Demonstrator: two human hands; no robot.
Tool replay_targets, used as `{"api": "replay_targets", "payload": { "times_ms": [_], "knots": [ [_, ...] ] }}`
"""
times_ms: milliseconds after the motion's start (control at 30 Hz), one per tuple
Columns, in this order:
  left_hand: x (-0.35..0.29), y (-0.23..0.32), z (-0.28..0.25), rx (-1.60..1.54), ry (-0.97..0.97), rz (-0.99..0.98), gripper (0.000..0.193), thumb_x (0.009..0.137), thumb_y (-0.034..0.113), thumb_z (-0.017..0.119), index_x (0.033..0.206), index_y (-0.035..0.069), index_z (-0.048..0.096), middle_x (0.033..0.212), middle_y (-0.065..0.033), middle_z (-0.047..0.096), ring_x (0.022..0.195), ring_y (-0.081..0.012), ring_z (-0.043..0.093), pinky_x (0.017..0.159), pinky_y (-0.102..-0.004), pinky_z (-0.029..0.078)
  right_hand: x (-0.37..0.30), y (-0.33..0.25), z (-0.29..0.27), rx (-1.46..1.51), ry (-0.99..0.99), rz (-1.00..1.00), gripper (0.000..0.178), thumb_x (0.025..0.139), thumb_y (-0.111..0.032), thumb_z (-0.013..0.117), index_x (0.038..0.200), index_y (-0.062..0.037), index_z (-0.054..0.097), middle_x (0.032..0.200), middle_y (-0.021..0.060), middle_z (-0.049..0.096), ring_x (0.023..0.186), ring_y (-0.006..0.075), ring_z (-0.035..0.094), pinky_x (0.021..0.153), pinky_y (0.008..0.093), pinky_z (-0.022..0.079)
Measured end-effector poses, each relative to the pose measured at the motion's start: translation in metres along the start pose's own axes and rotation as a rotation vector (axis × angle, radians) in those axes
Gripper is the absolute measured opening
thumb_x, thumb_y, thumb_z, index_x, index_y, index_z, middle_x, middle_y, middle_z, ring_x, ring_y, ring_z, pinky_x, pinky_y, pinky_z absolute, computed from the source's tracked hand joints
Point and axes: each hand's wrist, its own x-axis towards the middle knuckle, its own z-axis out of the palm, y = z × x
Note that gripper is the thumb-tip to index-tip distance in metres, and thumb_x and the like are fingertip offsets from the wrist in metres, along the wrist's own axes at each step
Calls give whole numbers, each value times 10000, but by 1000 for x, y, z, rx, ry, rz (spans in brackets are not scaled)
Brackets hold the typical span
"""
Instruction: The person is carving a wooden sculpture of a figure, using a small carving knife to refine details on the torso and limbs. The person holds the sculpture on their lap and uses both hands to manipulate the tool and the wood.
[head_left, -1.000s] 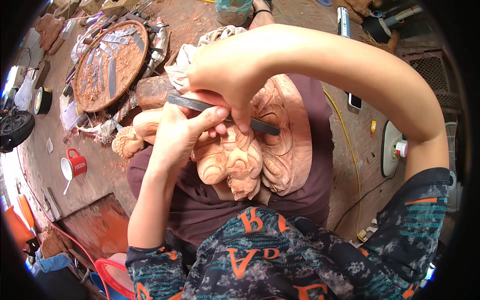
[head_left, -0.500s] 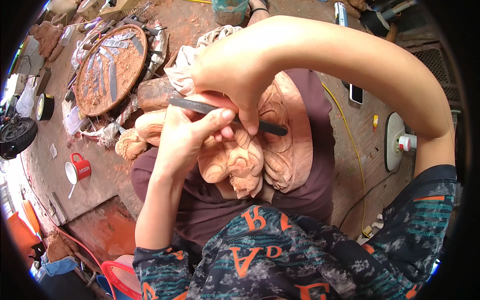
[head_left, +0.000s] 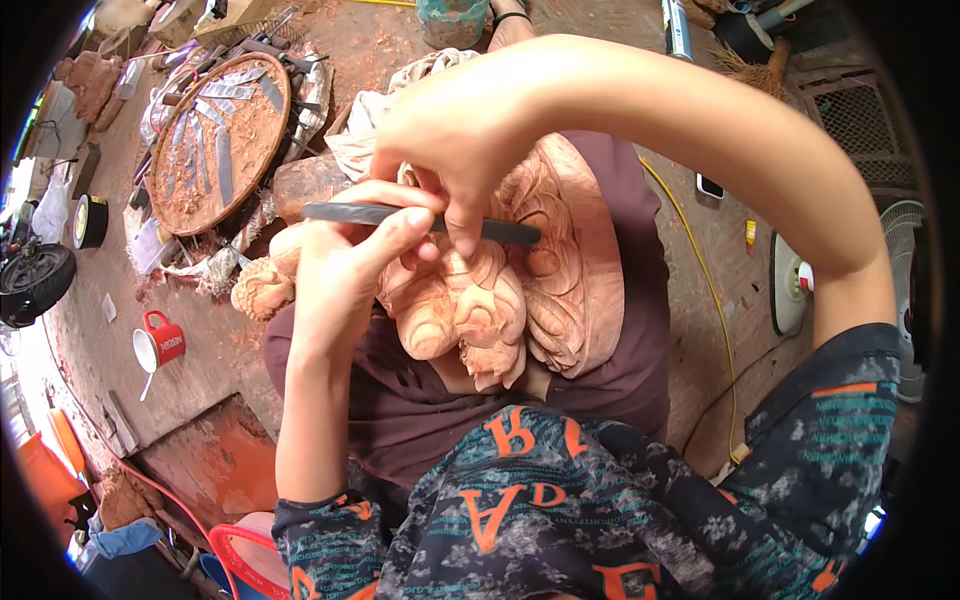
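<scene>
centrally in the frame, a carved wooden piece [head_left: 490,300] lies across the person's lap, its broad curved edge to the right and a small knobbly end [head_left: 262,290] sticking out to the left. over its upper part runs a dark flat tool [head_left: 512,232], sloping slightly down to the right; whether its right tip touches the wood, i cannot tell. the left hand [head_left: 345,255], rising from the lower left, grasps the tool near its left end, thumb laid along it. the right hand [head_left: 435,140], its arm looping over from the right side, grips the tool's middle from above, one digit bent down across it; its other fingers are partly hidden.

beneath the wood spreads dark maroon cloth [head_left: 640,340]. a pale crumpled cloth [head_left: 357,130] sits just above the hands, next to a brown wooden cylinder [head_left: 306,185]. in the upper left, a round tray [head_left: 289,105] bears wood shavings and thin flat blades [head_left: 224,165]. left of centre lies a red mug [head_left: 172,340], tipped on its side. at upper centre stands a greenish bucket [head_left: 450,22], and a yellow cord [head_left: 697,248] trails down the right.
</scene>
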Motion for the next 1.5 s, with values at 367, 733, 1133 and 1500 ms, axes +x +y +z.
{"api": "replay_targets", "payload": {
  "times_ms": [367, 733, 1133, 1500],
  "knots": [
    [-47, -28, 56, 882, 45, 888, 219, 715, 61, 754, 926, 16, 717, 921, -121, 693, 867, -278, 691, 758, -353, 570, -79, -61, 174, -18, 1222, 377, 448, 701, -197, 763, 1125, -74, 684, 736, 43, 492, 698, 232, 489, 621, 350, 393],
    [-29, -32, 34, 935, -109, 1041, 315, 633, 174, 682, 929, 74, 724, 1014, -79, 701, 841, -212, 672, 661, -318, 523, -68, -60, 186, -289, 1282, 387, 484, 681, -136, 722, 1163, -95, 702, 654, -17, 449, 557, 176, 407, 532, 328, 322],
    [-24, -24, 21, 949, -191, 995, 313, 637, 231, 657, 921, 114, 718, 1033, -21, 701, 691, -117, 574, 621, -288, 403, -69, -59, 185, -276, 1259, 376, 481, 683, -97, 700, 1164, -86, 707, 616, -19, 386, 539, 173, 367, 528, 323, 288],
    [-12, -15, 16, 932, -243, 994, 274, 668, 217, 660, 919, 124, 720, 1013, -4, 698, 668, -109, 572, 626, -299, 387, -66, -58, 183, -278, 1278, 395, 461, 674, -58, 691, 1134, -70, 721, 599, -7, 372, 525, 173, 360, 530, 323, 282]
  ]
}}
